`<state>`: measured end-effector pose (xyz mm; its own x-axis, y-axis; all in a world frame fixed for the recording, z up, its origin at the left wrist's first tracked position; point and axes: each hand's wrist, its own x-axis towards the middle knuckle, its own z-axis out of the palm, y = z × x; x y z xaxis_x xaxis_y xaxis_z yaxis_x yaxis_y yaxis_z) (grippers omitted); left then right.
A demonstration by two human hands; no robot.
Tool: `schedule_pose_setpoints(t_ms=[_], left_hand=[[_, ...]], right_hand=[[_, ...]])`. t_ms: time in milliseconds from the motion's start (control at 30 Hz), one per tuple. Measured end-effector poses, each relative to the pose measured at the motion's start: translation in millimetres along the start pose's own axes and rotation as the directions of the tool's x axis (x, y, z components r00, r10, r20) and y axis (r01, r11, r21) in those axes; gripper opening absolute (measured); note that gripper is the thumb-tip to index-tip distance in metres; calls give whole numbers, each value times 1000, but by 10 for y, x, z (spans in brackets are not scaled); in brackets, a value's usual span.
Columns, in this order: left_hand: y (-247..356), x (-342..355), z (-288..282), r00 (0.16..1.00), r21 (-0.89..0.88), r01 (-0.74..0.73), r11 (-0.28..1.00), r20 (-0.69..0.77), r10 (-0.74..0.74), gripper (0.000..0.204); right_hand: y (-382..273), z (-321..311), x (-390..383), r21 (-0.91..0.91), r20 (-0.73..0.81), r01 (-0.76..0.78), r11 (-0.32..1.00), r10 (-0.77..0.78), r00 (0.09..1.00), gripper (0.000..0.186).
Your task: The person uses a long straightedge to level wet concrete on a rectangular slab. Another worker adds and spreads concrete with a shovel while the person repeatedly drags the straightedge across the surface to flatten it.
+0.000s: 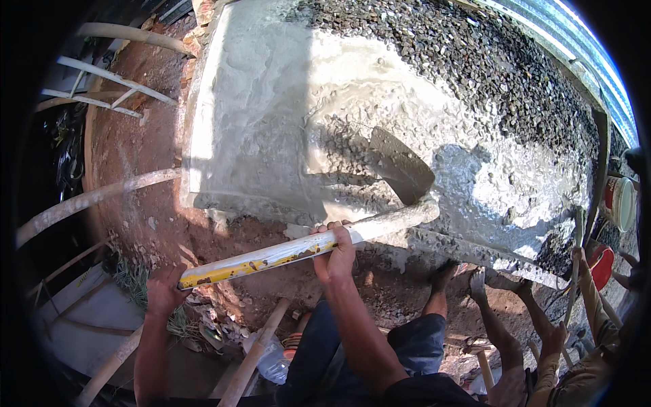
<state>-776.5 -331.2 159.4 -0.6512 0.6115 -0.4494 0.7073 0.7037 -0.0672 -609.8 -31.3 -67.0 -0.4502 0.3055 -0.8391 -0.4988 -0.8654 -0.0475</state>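
Note:
My right hand (333, 258) wraps round the middle of the white-and-yellow handle of a hoe (271, 259). At the handle's yellow end, my left hand (165, 290) is closed on it. From the far end of the handle, the grey, mortar-smeared blade (403, 166) extends up and left over wet concrete (380, 88). Whether its edge touches the concrete is hard to tell. The concrete is smooth at the left and lumpy around the blade. Dark gravel (488, 61) covers its far right part.
A board edge (196, 122) borders the concrete at the left. Poles (102, 197) and a white ladder-like frame (115, 88) lie over red soil. At the right, a co-worker's hand (578, 256) grips a stick, near a white bucket (624, 203) and a red container (601, 266).

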Motion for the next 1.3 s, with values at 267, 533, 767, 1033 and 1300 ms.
schedule_pose_setpoints(t_ms=[267,533,767,1033,1300], left_hand=[[809,485,-267,967,82,191,978,154,-202,49],[2134,1965,-711,966,174,3,985,253,-48,45],[3135,2095,598,944,-224,-187,956,230,238,46],[5280,2286,1386,852,-490,-381,784,144,504,61],[3883,1173,910,896,-330,-53,943,401,191,50]], right_hand=[[-37,140,1261,-71,-285,-335,940,303,909,17],[-1699,15,1655,-27,-287,-193,981,178,941,22],[-3664,-928,1223,-238,-232,223,945,-278,932,25],[-6162,-1592,979,-503,-416,392,770,-614,671,22],[-3871,-1922,1554,-433,-386,137,891,-321,865,28]])
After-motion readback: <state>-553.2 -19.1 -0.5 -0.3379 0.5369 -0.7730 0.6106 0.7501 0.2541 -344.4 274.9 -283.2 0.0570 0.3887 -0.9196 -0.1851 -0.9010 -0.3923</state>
